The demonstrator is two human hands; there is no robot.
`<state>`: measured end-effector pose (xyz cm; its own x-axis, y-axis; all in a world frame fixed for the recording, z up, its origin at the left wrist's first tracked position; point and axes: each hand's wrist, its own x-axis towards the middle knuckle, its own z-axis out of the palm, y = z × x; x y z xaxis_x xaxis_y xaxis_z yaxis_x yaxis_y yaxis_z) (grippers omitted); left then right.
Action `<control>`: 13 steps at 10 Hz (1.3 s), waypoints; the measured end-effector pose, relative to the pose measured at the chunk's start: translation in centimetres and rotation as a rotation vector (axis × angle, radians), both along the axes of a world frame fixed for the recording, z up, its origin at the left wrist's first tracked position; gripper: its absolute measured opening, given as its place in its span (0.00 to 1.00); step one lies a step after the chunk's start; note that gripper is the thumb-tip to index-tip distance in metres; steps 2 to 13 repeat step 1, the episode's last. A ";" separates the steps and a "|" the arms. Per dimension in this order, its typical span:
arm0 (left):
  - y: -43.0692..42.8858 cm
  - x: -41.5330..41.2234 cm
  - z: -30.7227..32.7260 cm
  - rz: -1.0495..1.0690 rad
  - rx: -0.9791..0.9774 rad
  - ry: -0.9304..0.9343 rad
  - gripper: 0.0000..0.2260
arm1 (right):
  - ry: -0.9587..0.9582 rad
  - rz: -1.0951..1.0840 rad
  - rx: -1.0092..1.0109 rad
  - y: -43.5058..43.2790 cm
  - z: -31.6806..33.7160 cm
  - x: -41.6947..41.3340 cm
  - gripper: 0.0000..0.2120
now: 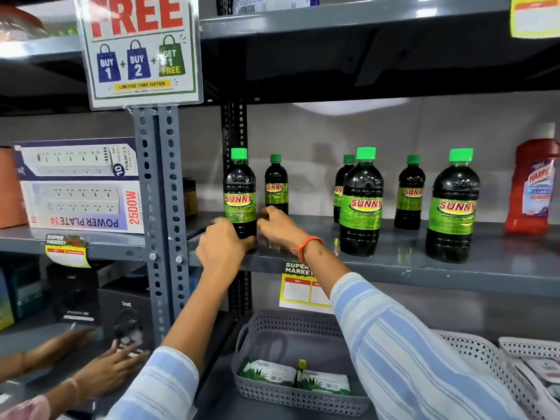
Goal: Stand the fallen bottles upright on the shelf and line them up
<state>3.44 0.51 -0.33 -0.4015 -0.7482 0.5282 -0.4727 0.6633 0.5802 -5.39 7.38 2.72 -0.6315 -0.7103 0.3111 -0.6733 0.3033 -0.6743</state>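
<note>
Nearly done; leftmost bottle point(239, 192) is gripped at its base by both hands point(222, 247) point(280, 227); all six stood upright on shelf point(394, 265); rows not yet aligned.

The single head-worn wide-angle camera looked forward and slightly down from close range at the grey shelf point(394, 268), facing its back wall squarely, with both outstretched forearms entering from the bottom edge.
</note>
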 end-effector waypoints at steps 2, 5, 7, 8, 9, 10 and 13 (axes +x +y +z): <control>4.4 0.5 2.8 -0.035 -0.221 0.014 0.15 | 0.335 -0.105 -0.067 4.2 2.1 0.5 0.15; 4.4 0.5 2.8 -0.035 -0.221 0.014 0.15 | 0.335 -0.105 -0.067 4.2 2.1 0.5 0.15; 4.4 0.5 2.8 -0.035 -0.221 0.014 0.15 | 0.335 -0.105 -0.067 4.2 2.1 0.5 0.15; 4.4 0.5 2.8 -0.035 -0.221 0.014 0.15 | 0.335 -0.105 -0.067 4.2 2.1 0.5 0.15; 4.4 0.5 2.8 -0.035 -0.221 0.014 0.15 | 0.335 -0.105 -0.067 4.2 2.1 0.5 0.15; 4.4 0.5 2.8 -0.035 -0.221 0.014 0.15 | 0.335 -0.105 -0.067 4.2 2.1 0.5 0.15; 4.4 0.5 2.8 -0.035 -0.221 0.014 0.15 | 0.335 -0.105 -0.067 4.2 2.1 0.5 0.15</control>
